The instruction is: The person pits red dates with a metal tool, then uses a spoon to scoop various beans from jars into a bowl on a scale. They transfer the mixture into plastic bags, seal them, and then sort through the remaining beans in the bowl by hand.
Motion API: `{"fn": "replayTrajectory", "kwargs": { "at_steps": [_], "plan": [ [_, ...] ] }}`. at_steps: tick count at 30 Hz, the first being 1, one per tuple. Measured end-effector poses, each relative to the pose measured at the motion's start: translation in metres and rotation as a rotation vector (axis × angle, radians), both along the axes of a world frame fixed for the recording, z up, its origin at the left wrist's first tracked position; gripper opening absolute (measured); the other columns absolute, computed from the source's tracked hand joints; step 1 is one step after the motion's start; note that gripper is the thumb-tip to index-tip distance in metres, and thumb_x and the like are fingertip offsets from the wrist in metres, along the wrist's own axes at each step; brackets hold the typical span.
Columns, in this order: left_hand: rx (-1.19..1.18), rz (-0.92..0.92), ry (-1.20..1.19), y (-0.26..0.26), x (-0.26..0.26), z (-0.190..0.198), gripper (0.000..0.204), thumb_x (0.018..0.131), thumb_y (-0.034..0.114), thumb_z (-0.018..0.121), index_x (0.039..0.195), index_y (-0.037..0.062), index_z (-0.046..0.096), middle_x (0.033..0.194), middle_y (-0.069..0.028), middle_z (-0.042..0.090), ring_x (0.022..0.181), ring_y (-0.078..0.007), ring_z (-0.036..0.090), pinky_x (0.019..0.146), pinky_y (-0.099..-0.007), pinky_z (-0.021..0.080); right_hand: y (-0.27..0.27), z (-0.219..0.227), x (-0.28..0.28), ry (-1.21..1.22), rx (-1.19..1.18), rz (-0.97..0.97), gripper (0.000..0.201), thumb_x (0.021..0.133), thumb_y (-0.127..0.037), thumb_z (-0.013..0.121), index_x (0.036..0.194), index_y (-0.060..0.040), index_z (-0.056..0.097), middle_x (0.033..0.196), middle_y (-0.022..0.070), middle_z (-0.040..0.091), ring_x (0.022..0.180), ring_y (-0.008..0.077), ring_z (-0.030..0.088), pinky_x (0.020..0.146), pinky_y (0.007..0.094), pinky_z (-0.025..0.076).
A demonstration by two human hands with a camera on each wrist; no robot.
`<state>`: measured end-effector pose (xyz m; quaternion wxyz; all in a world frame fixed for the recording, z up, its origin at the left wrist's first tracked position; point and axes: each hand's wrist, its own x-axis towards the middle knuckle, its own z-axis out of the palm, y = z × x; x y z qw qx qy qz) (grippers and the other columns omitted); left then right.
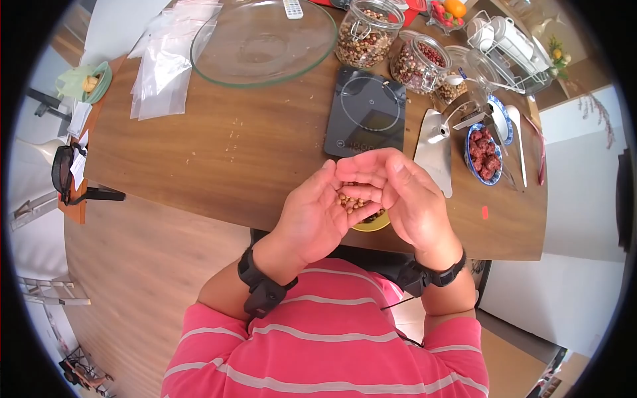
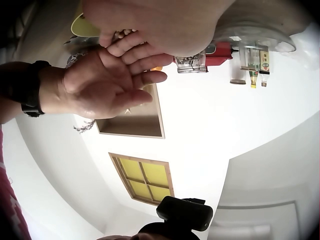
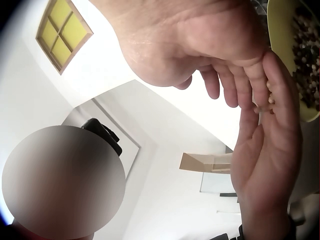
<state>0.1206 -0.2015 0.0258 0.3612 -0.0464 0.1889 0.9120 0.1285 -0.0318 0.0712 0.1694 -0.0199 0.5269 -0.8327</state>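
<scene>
Both hands meet at the fingers over a yellow bowl [image 1: 373, 224] of mixed beans, palms turned up and inward. The left hand [image 1: 310, 215] and right hand [image 1: 418, 205] have loosely bent fingers. Pale beans [image 1: 352, 203] show between the hands in the head view. In the right wrist view, a few beans [image 3: 271, 95] lie at the left hand's [image 3: 270, 160] fingers, beside the right hand's [image 3: 200, 40] fingertips. Dark and brown beans fill the bowl [image 3: 281, 35] there. The left wrist view shows the right hand's [image 2: 107, 82] relaxed fingers beneath the left hand [image 2: 165, 22].
Beyond the hands is a black kitchen scale [image 1: 366, 113]. Glass jars of beans [image 1: 367, 40], a large glass dish [image 1: 262, 73] and plastic bags [image 1: 162, 79] stand farther back. To the right are a metal scoop [image 1: 434, 156] and a blue-patterned bowl [image 1: 468, 149] with dark red pieces.
</scene>
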Motion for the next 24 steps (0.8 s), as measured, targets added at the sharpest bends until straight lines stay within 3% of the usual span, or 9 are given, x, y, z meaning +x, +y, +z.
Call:
{"fn": "replayTrajectory", "kwargs": {
  "at_steps": [4, 6, 7, 9, 12, 16, 21, 24],
  "plan": [
    [-0.033, -0.024, -0.003, -0.002, -0.001, 0.0, 0.057, 0.113, 0.044, 0.032, 0.143, -0.0018, 0.049, 0.135, -0.0129, 0.06, 0.128, -0.0251, 0.059, 0.117, -0.046, 0.044, 0.008, 0.015, -0.001, -0.018, 0.091, -0.016, 0.034, 0.112, -0.021, 0.048, 0.131, 0.0053, 0.056, 0.125, 0.0167, 0.068, 0.113, 0.0246, 0.067, 0.101, 0.037, 0.054],
    [-0.008, -0.049, 0.019, -0.003, -0.001, 0.001, 0.058, 0.113, 0.044, 0.032, 0.144, -0.0031, 0.048, 0.135, -0.0133, 0.06, 0.128, -0.0253, 0.059, 0.117, -0.0462, 0.043, 0.015, 0.014, 0.002, 0.213, 0.4, -0.147, 0.022, 0.103, -0.005, 0.06, 0.123, 0.001, 0.064, 0.113, 0.0135, 0.072, 0.1, 0.0228, 0.072, 0.089, 0.0344, 0.057],
    [-0.013, -0.045, -0.018, -0.004, -0.001, 0.005, 0.06, 0.113, 0.045, 0.033, 0.145, -0.0041, 0.048, 0.136, -0.0134, 0.06, 0.128, -0.0253, 0.059, 0.118, -0.0458, 0.043, 0.017, 0.013, 0.0, 0.214, 0.4, -0.146, 0.022, 0.103, -0.005, 0.06, 0.123, 0.001, 0.064, 0.113, 0.0135, 0.072, 0.1, 0.0228, 0.072, 0.089, 0.0344, 0.057],
    [-0.018, -0.045, -0.057, -0.005, -0.001, 0.004, 0.062, 0.113, 0.045, 0.033, 0.146, -0.0051, 0.047, 0.136, -0.0136, 0.06, 0.128, -0.0252, 0.059, 0.118, -0.0455, 0.042, 0.021, 0.012, -0.002, 0.595, 0.957, -0.118, 0.021, 0.091, 0.0, 0.07, 0.112, -0.0048, 0.072, 0.099, 0.0088, 0.073, 0.087, 0.024, 0.073, 0.075, 0.0339, 0.058],
    [0.049, -0.092, -0.011, -0.005, -0.001, -0.003, 0.063, 0.112, 0.048, 0.034, 0.145, -0.0051, 0.047, 0.136, -0.0134, 0.061, 0.128, -0.0241, 0.059, 0.118, -0.0447, 0.042, 0.012, 0.011, 0.002, 0.681, 1.136, -0.086, 0.019, 0.085, -0.003, 0.074, 0.103, -0.0082, 0.076, 0.093, 0.0074, 0.07, 0.082, 0.0279, 0.071, 0.069, 0.0368, 0.057],
    [0.004, -0.108, -0.007, -0.004, -0.003, 0.001, 0.065, 0.111, 0.05, 0.036, 0.146, -0.0049, 0.045, 0.137, -0.0131, 0.059, 0.13, -0.0222, 0.057, 0.117, -0.0426, 0.042, 0.013, 0.009, 0.001, 0.778, 1.224, -0.034, 0.02, 0.084, -0.007, 0.076, 0.103, -0.0093, 0.076, 0.093, 0.0057, 0.069, 0.083, 0.0289, 0.07, 0.068, 0.0387, 0.057],
    [-0.01, -0.128, 0.0, -0.006, -0.004, -0.001, 0.066, 0.111, 0.051, 0.037, 0.146, -0.0046, 0.044, 0.139, -0.013, 0.058, 0.131, -0.0215, 0.056, 0.115, -0.0409, 0.043, 0.011, 0.009, 0.0, 1.023, 1.415, 0.017, 0.011, 0.08, -0.015, 0.075, 0.088, -0.0079, 0.071, 0.091, 0.0044, 0.068, 0.083, 0.0271, 0.069, 0.065, 0.0386, 0.056],
    [-0.033, -0.123, -0.007, -0.006, -0.004, -0.001, 0.065, 0.111, 0.05, 0.037, 0.146, -0.0048, 0.045, 0.138, -0.0133, 0.058, 0.13, -0.0219, 0.057, 0.115, -0.0409, 0.043, 0.011, 0.007, -0.001, 1.027, 1.404, 0.023, 0.01, 0.08, -0.014, 0.073, 0.084, -0.0071, 0.068, 0.089, 0.0051, 0.066, 0.081, 0.0272, 0.069, 0.064, 0.0393, 0.056]
  ]
}}
